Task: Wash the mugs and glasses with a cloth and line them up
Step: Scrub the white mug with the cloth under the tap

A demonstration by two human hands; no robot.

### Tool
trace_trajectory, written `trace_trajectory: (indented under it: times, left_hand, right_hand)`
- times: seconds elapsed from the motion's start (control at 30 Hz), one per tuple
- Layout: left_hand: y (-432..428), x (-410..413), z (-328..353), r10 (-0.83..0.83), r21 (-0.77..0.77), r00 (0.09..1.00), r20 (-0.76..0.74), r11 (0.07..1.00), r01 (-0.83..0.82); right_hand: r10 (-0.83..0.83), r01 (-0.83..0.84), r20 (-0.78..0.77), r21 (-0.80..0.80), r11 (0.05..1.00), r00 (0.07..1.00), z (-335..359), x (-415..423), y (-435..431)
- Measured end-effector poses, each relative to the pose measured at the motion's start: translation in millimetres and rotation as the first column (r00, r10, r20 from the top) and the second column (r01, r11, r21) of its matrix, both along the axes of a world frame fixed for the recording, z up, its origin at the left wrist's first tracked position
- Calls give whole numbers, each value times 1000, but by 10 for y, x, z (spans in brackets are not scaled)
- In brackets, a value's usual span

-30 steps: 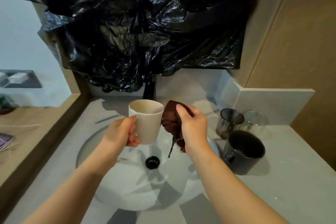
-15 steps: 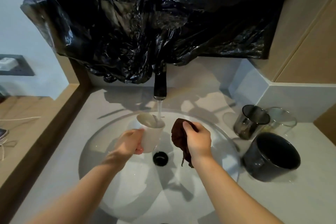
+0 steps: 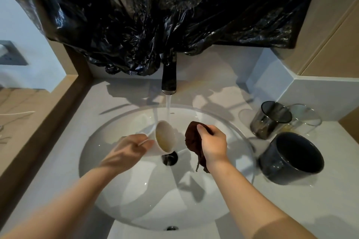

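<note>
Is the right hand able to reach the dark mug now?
Probably yes: nothing stands between the right hand and the dark mug, but it grips the cloth.

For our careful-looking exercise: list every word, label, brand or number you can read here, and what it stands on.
Small dark print on the sink back wall, right of the water stream: too small to read.
No text visible on the white mug, cloth, dark mug, smoked glass, clear glass or faucet.
</note>
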State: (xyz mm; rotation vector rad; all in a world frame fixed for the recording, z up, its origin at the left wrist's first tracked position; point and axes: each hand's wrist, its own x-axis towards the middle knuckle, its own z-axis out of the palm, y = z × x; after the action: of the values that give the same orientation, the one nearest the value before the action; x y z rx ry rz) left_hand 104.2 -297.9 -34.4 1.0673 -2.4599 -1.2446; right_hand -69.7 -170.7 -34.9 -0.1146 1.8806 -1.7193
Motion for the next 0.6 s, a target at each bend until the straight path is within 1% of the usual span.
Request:
trace_trajectory:
  times: [0.07, 0.13, 0.2, 0.3, 0.37, 0.43, 0.53, 0.6]
  left_hand:
    - [-5, 31, -12, -10, -73, 999, 39, 997, 12]
    - [-17, 34, -31, -54, -187, 993, 108, 980, 73]
    - [-17, 35, -17, -102, -330, 974, 201, 929, 165]
    - [-56, 8, -5, -136, -454, 946, 294, 851, 264]
    - [-57, -36, 18, -160, -499, 915, 370, 797, 341]
    - [-61, -100, 37, -163, -510, 886, 434, 766, 391]
    - [-76, -216, 63, -147, -509, 875, 461, 764, 397]
    - [-92, -302, 53, -152, -515, 873, 462, 755, 404]
  right_hand:
    - [10, -10, 10, -7, 1000, 1000, -16, 12, -4]
    - [14, -13, 21, -12, 1000, 1000, -23, 14, -4]
    - [22, -22, 14, -3, 1000, 1000, -23, 5, 8]
    - [27, -27, 5, -2, 1000, 1000, -34, -8, 26]
    - [26, -26, 15, -10, 1000, 1000, -44, -17, 30]
    - [30, -30, 11, 4, 1000, 999, -45, -16, 31]
    - [21, -20, 36, -25, 999, 999, -39, -23, 44]
    - [22, -22, 24, -24, 999, 999, -24, -51, 77]
